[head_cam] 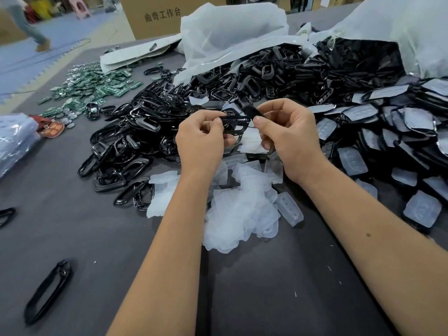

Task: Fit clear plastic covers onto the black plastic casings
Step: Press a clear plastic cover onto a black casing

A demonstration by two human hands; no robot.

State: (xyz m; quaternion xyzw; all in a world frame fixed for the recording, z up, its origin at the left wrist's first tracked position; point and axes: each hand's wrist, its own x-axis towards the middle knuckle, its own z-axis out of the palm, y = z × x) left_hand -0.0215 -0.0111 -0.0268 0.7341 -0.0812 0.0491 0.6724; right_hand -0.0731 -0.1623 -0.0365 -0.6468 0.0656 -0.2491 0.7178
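Dark grey bench (72, 214), matt and cloth-like, flecked with small white specks, spread under everything. At the middle, held above the bench: black casing (234, 124), pinched at one end by the left hand (200, 141), thumb and fingers closed on it. At the other end, right hand (288, 132), grip closed on the casing, with a second small dark piece pinched at the fingertips; what that piece is, hard to tell. Just below the casing, toward the camera: loose heap of clear covers (240, 209) lying flat on the bench. Left of the casing: pile of glossy black frames (126, 146), tangled together. Beyond the casing: far larger mound of black parts (291, 73), spilling from a crumpled white plastic bag (230, 32). Right of the casing: stack of black casings with clear covers already on (388, 141), overlapping like tiles. Far left of the casing: scatter of green circuit boards (92, 86). Near left of the camera edge: single black frame (48, 292) lying alone. Behind the bench: brown cardboard box (157, 18) with printed characters, blue foam floor mats (36, 57), a pink stool (80, 6), and a person's legs (31, 27) on the mats.
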